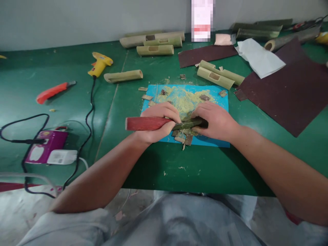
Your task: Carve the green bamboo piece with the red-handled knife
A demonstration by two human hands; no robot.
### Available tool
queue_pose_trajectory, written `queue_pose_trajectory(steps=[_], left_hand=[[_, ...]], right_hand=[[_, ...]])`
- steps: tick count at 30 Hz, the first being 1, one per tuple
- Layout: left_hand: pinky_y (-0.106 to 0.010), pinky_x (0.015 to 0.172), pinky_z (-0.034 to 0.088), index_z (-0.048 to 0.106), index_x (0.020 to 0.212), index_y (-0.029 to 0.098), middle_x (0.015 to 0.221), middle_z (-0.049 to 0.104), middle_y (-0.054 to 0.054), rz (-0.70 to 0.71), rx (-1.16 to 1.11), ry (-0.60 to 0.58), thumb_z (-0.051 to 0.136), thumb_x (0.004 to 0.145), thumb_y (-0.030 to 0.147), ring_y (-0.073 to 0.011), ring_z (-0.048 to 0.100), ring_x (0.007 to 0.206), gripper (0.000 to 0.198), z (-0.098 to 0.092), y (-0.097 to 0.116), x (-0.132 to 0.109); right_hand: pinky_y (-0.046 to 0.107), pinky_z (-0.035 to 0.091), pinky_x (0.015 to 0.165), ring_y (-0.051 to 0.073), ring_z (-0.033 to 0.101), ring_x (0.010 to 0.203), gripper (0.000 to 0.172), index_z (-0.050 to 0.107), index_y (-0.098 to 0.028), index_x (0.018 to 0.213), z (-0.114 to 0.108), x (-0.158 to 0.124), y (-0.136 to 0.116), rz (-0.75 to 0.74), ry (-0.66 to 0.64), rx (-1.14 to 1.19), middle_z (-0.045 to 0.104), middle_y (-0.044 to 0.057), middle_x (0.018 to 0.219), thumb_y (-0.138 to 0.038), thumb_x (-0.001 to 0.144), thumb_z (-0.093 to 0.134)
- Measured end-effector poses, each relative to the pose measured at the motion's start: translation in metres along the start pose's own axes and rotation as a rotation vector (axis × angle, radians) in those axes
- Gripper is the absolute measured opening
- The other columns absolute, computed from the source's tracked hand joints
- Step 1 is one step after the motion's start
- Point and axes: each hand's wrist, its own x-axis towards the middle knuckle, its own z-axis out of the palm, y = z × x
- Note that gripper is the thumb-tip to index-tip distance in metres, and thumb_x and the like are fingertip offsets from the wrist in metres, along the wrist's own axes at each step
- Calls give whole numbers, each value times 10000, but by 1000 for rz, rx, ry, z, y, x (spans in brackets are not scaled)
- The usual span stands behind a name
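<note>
My left hand (161, 114) is closed around a tool with a thick red wooden handle (148, 123). The handle points left, and most of the working end is hidden by my fingers. My right hand (214, 119) grips a dark green bamboo piece (188, 124), whose left end meets the tool's tip. Under both hands lies a blue sheet (220, 141) covered in yellowish bamboo dust (184, 97). Small bamboo chips (188, 139) are scattered just below the piece.
Cut bamboo tubes (155, 50) lie at the back, and two more (215, 78) beyond the sheet. Dark brown sandpaper (287, 92) and white paper (260, 58) are at right. To the left are a yellow hot glue gun (98, 65), a red-handled cutter (52, 93) and a purple power box (47, 147) with cords.
</note>
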Motion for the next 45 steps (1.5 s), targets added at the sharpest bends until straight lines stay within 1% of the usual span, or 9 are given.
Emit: queue_pose_trajectory(steps=[4,7,12,16,22,27,36,41,45], left_hand=[[-483,777,603,741,938,337,927,759,-8,-107,75,-78,650,869,317,-218,718,846,116,-7,10,4],[-468,705,600,742,1002,344,930,784,-3,-56,114,-160,708,826,331,-230,725,806,180,-16,11,6],[-374,561,556,767,975,290,836,803,10,12,113,-137,770,834,349,-192,725,654,153,-25,-1,4],[-352,600,572,777,989,295,858,808,20,31,74,-130,796,822,346,-185,731,685,175,-25,-4,2],[-338,672,583,801,929,319,901,819,-11,-146,75,-120,807,805,334,-213,746,738,125,-27,3,0],[-305,685,588,800,951,320,887,820,-8,-103,64,-134,810,797,282,-200,758,725,159,-25,3,-1],[-318,725,623,797,956,313,894,823,-25,-123,67,-161,810,817,306,-219,775,765,140,-24,5,0],[-304,781,634,802,995,301,935,828,-21,-98,26,-140,840,815,274,-204,783,817,186,-19,6,1],[-313,708,615,806,951,297,886,821,-16,-91,36,-82,833,814,276,-192,758,745,140,-18,6,1]], right_hand=[[371,407,803,247,571,894,152,659,-214,951,0,-1,0,-6,16,6,694,74,944,-321,843,670],[378,416,822,249,578,906,154,655,-222,953,0,-1,0,-15,11,18,691,68,937,-350,868,663],[386,437,849,259,601,958,142,656,-214,989,-1,-1,2,-17,-13,19,698,87,1003,-287,867,646],[390,447,852,265,607,968,142,651,-209,987,0,-1,2,-9,-12,38,695,94,1021,-258,854,659],[389,448,852,258,600,951,107,634,-225,938,1,-1,3,3,4,44,687,79,999,-244,839,672],[394,453,856,262,605,967,120,636,-225,946,0,-1,3,19,-14,52,683,81,1006,-232,834,678],[422,467,870,282,617,980,115,650,-219,942,0,-1,3,24,-15,65,682,91,1005,-238,832,680],[416,475,872,278,618,983,101,643,-221,939,-1,0,2,27,-30,81,689,93,1015,-231,842,671],[405,471,867,269,610,979,111,639,-230,930,-1,0,1,42,-25,72,686,82,1014,-234,831,690]])
